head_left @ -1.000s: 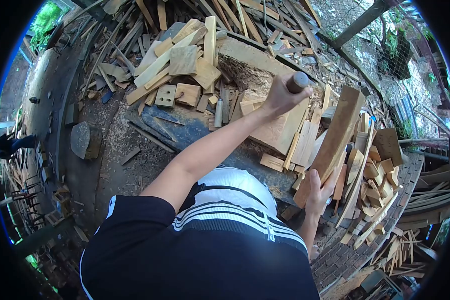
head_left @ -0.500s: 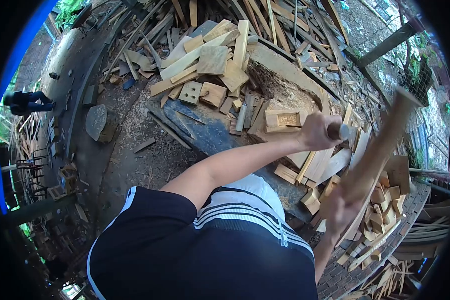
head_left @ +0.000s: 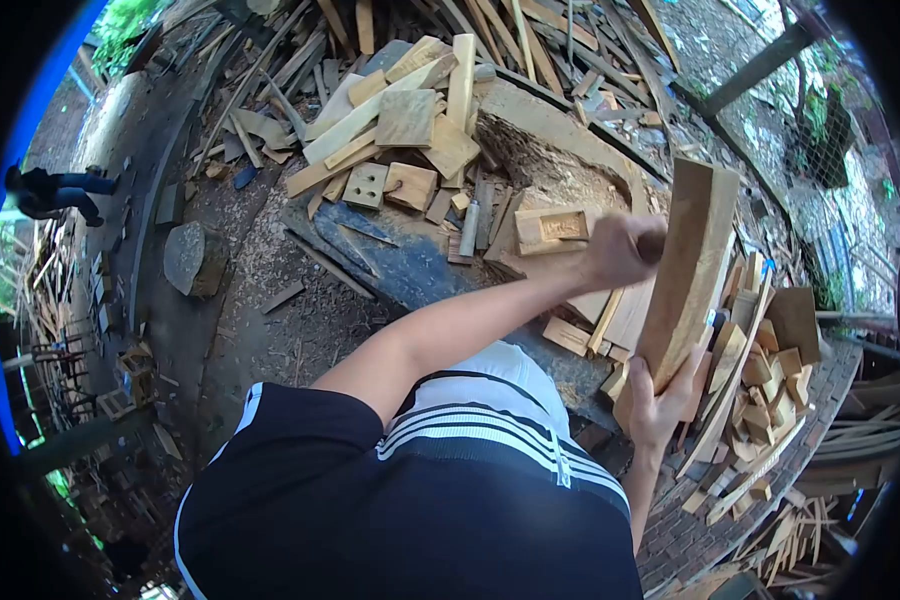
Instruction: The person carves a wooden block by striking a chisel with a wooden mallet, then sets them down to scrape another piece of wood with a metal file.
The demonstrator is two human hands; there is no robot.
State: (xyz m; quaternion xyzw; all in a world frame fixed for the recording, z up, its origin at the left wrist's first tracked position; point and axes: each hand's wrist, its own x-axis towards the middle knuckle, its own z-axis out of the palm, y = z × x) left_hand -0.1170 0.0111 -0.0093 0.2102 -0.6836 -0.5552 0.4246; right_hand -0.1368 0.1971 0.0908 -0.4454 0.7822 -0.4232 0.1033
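My left hand point(head_left: 615, 252) is closed around a round wooden handle point(head_left: 651, 243), whose flat end pokes out past the fist; the rest of it is hidden. Lower right, my right hand point(head_left: 662, 402) grips the bottom end of a long, thick wooden billet point(head_left: 685, 260). The billet stands up through the view, its upper part overlapping the handle's end. Just left of my left fist lies a pale wooden block point(head_left: 534, 233) with a rectangular recess cut into its face.
Boards and offcuts point(head_left: 405, 118) are heaped beyond a dark slab point(head_left: 410, 262), beside a block with holes point(head_left: 367, 185). Small wood blocks point(head_left: 775, 385) pile up at the right. A cut stump point(head_left: 195, 260) stands on the ground at left. Farther off is a person point(head_left: 65, 192).
The billet in my right hand has swung left and more upright, now crossing before the handle's end. My left fist has shifted slightly left in the view, still gripping the handle.
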